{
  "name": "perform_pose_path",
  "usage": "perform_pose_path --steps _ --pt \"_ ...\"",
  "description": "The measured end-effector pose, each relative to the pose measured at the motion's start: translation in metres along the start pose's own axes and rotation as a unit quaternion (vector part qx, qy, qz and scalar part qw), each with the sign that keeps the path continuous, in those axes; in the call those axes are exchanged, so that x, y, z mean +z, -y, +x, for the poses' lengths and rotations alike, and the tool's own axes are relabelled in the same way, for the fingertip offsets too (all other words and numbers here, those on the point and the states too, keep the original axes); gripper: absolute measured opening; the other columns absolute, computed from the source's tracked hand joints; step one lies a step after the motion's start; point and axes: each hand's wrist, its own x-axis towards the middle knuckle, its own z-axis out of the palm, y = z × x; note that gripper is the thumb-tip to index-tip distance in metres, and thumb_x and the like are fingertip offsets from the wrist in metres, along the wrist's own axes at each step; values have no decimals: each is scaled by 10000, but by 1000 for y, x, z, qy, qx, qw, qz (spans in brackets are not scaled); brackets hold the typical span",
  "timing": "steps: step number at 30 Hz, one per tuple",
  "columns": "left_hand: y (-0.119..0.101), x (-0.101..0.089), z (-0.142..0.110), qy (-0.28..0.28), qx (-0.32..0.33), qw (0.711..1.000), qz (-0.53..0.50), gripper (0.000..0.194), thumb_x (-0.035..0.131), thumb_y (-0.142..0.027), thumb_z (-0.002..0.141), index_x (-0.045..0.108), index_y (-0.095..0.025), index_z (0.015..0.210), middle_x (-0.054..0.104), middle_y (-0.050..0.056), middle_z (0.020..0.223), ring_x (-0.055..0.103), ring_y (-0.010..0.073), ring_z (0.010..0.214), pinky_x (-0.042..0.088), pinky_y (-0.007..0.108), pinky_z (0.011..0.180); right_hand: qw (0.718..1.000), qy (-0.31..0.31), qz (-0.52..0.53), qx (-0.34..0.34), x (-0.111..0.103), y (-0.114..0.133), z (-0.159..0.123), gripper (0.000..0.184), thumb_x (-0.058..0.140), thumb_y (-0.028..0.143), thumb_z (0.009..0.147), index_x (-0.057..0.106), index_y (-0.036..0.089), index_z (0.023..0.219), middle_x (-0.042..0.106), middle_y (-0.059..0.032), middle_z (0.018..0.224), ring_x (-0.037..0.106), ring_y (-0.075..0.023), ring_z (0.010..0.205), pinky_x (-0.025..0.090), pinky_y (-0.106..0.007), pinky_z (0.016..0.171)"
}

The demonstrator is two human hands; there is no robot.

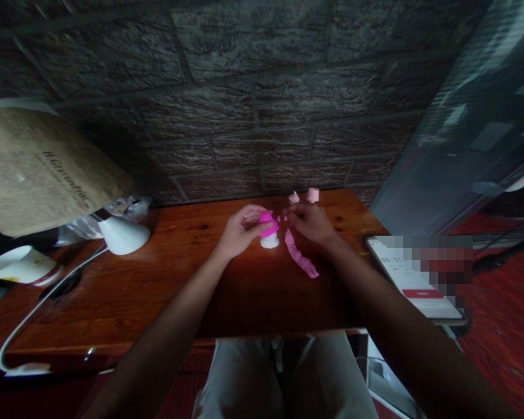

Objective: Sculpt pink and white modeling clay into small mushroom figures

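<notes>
Pink cap (268, 223), held by the left hand (241, 231), tops a white base (269, 241). The right hand (313, 222) pinches narrowly nearby, its contents unclear.

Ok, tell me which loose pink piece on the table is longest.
The slanting strip on the near side of the right hand; the pale pieces and tiny bits are far shorter.

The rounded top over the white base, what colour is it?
Bright pink; the rounded top shows best in the head view.
</notes>
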Motion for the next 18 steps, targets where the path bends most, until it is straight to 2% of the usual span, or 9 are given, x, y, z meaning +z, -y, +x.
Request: perform_pose_path --steps 3,8,13,18 --pt "2 2 0 1 11 1000 8 362 807 -302 742 615 -162 1015 748 85 1064 706 206 1020 529 394 982 1000 10 6 -12 2 -2 0 287 538 309 918 736 158 774 679 -17 633 563 -126 571 392 -238 607" --pt "5 4 1 -8 15 1000 3 327 782 -287 774 608 -174 1027 738 91 1108 697 206 1046 529 388 977 1000 8 7 -9 4 -3 0 244 554 256 908 748 160 796 683 -11 632 574 -127 578 394 -238 614" --pt "10 7 1 12 12 1000 4 336 798 -281 748 611 -175 1007 733 48 971 701 182 962 530 364 958 1000 15 -7 -7 6 -2 -1 211 577 239 900 751 161 810 711 -20 697 597 -132 626 399 -238 635" --pt "8 5 1 31 2 999 14 330 784 -285 759 599 -178 1011 727 52 960 697 190 957 534 369 945 1000 24 -5 3 5 -1 -1 231 561 255 912 759 167 833 699 -11 665 587 -130 605 395 -238 614"
